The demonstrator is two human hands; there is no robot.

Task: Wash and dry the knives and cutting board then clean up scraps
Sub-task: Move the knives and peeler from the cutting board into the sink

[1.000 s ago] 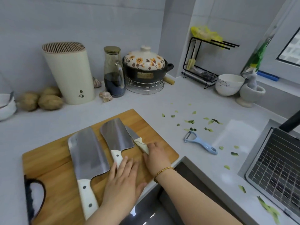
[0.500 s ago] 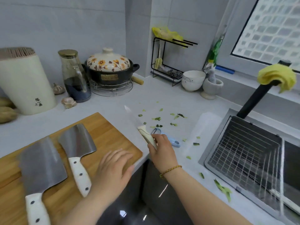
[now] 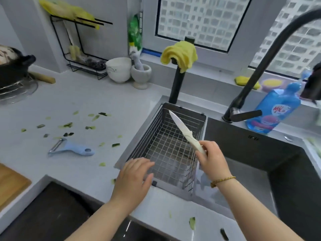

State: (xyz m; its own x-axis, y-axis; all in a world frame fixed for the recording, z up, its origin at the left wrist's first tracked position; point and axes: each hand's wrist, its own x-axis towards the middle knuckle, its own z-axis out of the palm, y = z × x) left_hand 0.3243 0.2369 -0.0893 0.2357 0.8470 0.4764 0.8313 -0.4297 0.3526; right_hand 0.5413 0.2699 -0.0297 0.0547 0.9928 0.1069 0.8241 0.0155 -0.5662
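Observation:
My right hand [image 3: 211, 158] grips the white handle of a small paring knife [image 3: 182, 130]. Its blade points up and to the left, above the wire basket [image 3: 166, 146] set in the sink [image 3: 260, 162]. My left hand [image 3: 132, 177] hovers with spread, relaxed fingers over the basket's near left corner and holds nothing. Only a corner of the wooden cutting board [image 3: 12, 183] shows at the left edge; the two cleavers are out of view. Green vegetable scraps [image 3: 67, 125] lie scattered over the counter, and a few [image 3: 192, 222] lie on the sink's front ledge.
A blue peeler [image 3: 73, 150] lies on the counter left of the basket. A black faucet [image 3: 257, 70] arches over the sink, beside a blue detergent bottle [image 3: 272, 108]. A yellow cloth [image 3: 180, 54] hangs on a black post. A white bowl [image 3: 119, 69] and mortar [image 3: 140, 75] stand behind.
My right hand lifted the paring knife off the board and carried it right, over the sink basket. My left hand left the board and followed. The view swung right; the cleavers dropped out of sight.

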